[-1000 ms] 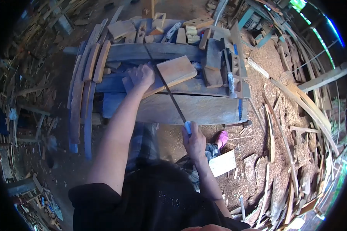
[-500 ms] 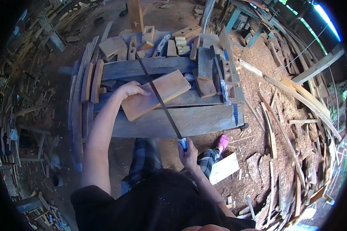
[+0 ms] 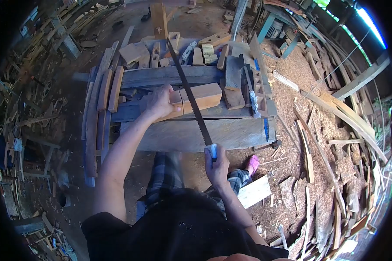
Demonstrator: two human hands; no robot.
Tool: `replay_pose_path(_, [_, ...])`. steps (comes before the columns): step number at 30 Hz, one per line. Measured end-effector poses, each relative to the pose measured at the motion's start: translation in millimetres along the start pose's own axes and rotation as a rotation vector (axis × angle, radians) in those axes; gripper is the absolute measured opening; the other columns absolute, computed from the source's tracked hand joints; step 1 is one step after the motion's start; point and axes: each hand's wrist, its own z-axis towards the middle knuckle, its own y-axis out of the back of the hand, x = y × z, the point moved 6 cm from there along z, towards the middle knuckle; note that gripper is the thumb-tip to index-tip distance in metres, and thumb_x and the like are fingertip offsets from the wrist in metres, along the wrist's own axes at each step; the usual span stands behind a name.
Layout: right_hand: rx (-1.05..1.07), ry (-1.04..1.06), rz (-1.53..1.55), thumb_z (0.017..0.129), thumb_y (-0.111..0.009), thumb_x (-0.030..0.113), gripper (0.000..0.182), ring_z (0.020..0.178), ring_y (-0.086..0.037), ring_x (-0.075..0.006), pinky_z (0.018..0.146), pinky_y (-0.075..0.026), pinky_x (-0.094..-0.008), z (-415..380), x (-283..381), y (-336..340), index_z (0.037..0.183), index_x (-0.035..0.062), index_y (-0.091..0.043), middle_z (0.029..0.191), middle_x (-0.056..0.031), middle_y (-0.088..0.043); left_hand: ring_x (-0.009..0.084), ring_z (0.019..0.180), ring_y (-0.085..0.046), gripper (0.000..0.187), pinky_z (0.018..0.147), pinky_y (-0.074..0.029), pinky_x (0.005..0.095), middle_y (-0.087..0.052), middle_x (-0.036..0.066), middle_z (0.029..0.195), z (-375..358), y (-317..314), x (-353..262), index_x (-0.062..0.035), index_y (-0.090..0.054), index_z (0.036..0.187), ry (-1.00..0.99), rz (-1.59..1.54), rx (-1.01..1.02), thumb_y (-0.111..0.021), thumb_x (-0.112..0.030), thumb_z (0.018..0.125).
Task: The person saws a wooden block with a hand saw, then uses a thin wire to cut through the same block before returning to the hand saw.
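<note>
My left hand (image 3: 161, 103) is closed around the left end of a light-brown wooden block (image 3: 208, 95), fingers wrapped over its edge. The block stands with a narrow side facing up on the workbench (image 3: 196, 135), and a thin dark line crosses it close to my fingers. In my right hand (image 3: 217, 167), near the bench's front edge, is the pale, cloth-like wrapped handle of a handsaw (image 3: 189, 93). Its long toothed blade points away from me and passes over the block in this view, the teeth along its left edge.
Several wood offcuts (image 3: 135, 52) line the back of the bench. Narrow boards (image 3: 116, 89) lean at its left side, and dark pieces (image 3: 233, 73) lie at the right. Wood shavings (image 3: 287, 174) and long strips cover the floor to the right. A wooden post (image 3: 158, 21) rises behind the bench.
The block has gone from lying broad face up to standing on its edge, turned by my left hand. My right hand and the saw have shifted slightly forward and right.
</note>
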Motion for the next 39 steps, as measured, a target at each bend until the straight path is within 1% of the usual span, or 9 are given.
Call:
replay_pose_path(3, [0.018, 0.009, 0.008, 0.091, -0.064, 0.011, 0.025, 0.061, -0.062, -0.0348, 0.054, -0.047, -0.0404, -3.2, 1.1, -6.1, 0.109, 0.0011, -0.049, 0.072, -0.0187, -0.060, 0.0308, 0.110, -0.057, 0.063, 0.091, -0.044, 0.0444, -0.063, 0.012, 0.108, -16.3, -2.6, -5.6, -0.0084, -0.056, 0.108, -0.042, 0.014, -0.167, -0.089, -0.031, 0.059])
replay_pose_path(13, [0.040, 0.013, -0.055, 0.092, -0.063, 0.011, 0.024, 0.067, -0.062, -0.0418, 0.056, -0.047, -0.0452, -12.9, 10.0, -0.8, 0.107, 0.0016, -0.048, 0.075, -0.0224, -0.060, 0.0305, 0.110, -0.055, 0.056, 0.095, -0.041, 0.0463, -0.060, 0.010, 0.113, -25.0, -7.7, -2.9, -0.0093, -0.057, 0.110, -0.052, 0.014, -0.226, -0.084, -0.028, 0.065])
replay_pose_path(15, [0.050, 0.002, -0.059, 0.092, -0.063, 0.011, 0.023, 0.068, -0.062, -0.0420, 0.057, -0.047, -0.0455, -13.5, 12.9, 1.5, 0.106, 0.0016, -0.048, 0.076, -0.0225, -0.060, 0.0329, 0.108, -0.060, 0.042, 0.091, -0.044, 0.0465, -0.064, 0.016, 0.111, -16.5, -10.0, 7.5, -0.0046, -0.061, 0.105, -0.061, -0.277, -0.134, -0.073, -0.036, 0.080])
replay_pose_path(18, [0.069, -0.006, -0.061, 0.091, -0.063, 0.010, 0.023, 0.069, -0.062, -0.0424, 0.057, -0.047, -0.0462, -12.3, 15.9, 1.5, 0.105, 0.0017, -0.047, 0.077, -0.0225, -0.060, 0.0357, 0.102, -0.064, 0.041, 0.085, -0.048, 0.0472, -0.066, 0.022, 0.106, -4.5, -7.7, 11.6, -0.0017, -0.064, 0.103, 0.174, -0.142, -0.134, -0.053, -0.040, 0.093])
replay_pose_path(19, [0.080, -0.002, -0.062, 0.091, -0.063, 0.010, 0.022, 0.070, -0.062, -0.0425, 0.058, -0.047, -0.0466, -11.4, 17.1, 1.1, 0.105, 0.0018, -0.047, 0.078, -0.0225, -0.060, 0.0393, 0.090, -0.066, 0.046, 0.081, -0.049, 0.0491, -0.068, 0.024, 0.091, -7.3, -5.5, 3.7, 0.0001, -0.068, 0.088, 0.161, -0.059, -0.324, -0.041, -0.036, 0.098])
replay_pose_path(23, [0.110, -0.004, -0.111, 0.091, -0.063, 0.010, 0.023, 0.071, -0.061, -0.0434, 0.058, -0.047, -0.0471, -5.2, 28.5, 3.6, 0.106, 0.0021, -0.047, 0.078, -0.0225, -0.060, 0.0404, 0.076, -0.068, 0.054, 0.077, -0.051, 0.0499, -0.067, 0.023, 0.072, -11.8, -19.2, -5.8, -0.0012, -0.069, 0.065, 0.183, 0.124, -0.464, -0.042, -0.036, 0.097])
replay_pose_path(27, [0.111, -0.020, -0.182, 0.091, -0.062, 0.011, 0.023, 0.070, -0.061, -0.0440, 0.057, -0.047, -0.0490, 10.5, 37.8, -5.4, 0.104, 0.0030, -0.046, 0.078, -0.0225, -0.061, 0.0389, 0.077, -0.069, 0.053, 0.073, -0.052, 0.0486, -0.068, 0.024, 0.075, -14.3, -9.5, -15.0, -0.0014, -0.072, 0.070, 0.188, 0.137, -0.446, -0.042, -0.036, 0.097])
replay_pose_path(29, [0.122, -0.043, -0.215, 0.091, -0.062, 0.012, 0.022, 0.069, -0.061, -0.0443, 0.057, -0.047, -0.0497, 13.4, 39.9, -6.1, 0.103, 0.0033, -0.046, 0.079, -0.0226, -0.061, 0.0425, 0.089, -0.066, 0.056, 0.085, -0.047, 0.0536, -0.069, 0.025, 0.088, -11.5, -8.5, -14.8, 0.0009, -0.071, 0.084, 0.294, 0.063, -0.258, -0.036, -0.040, 0.099])
replay_pose_path(39, [0.153, -0.038, -0.191, 0.092, -0.061, 0.020, 0.025, 0.068, -0.062, -0.0447, 0.055, -0.049, -0.0517, -3.9, 36.9, 9.1, 0.104, 0.0033, -0.047, 0.081, -0.0231, -0.061, 0.0429, 0.090, -0.066, 0.056, 0.082, -0.049, 0.0524, -0.069, 0.026, 0.088, -12.5, -13.5, -17.1, 0.0016, -0.071, 0.086, 0.250, 0.096, -0.206, -0.036, -0.039, 0.099])
